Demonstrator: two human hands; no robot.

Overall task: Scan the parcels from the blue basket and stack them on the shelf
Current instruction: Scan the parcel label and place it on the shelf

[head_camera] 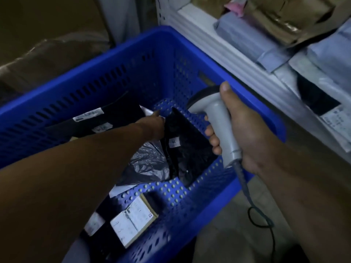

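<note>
Perforated blue basket [171, 59], left hand [152, 123] on glossy black parcel [186, 141] — grip hidden, right hand [245, 130] clasping scanner [218, 118]

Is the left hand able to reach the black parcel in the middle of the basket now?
Probably yes. The left hand is down inside the basket, at the upper edge of the black parcel, with nothing between them. The right hand holds the scanner off to the right side.
</note>
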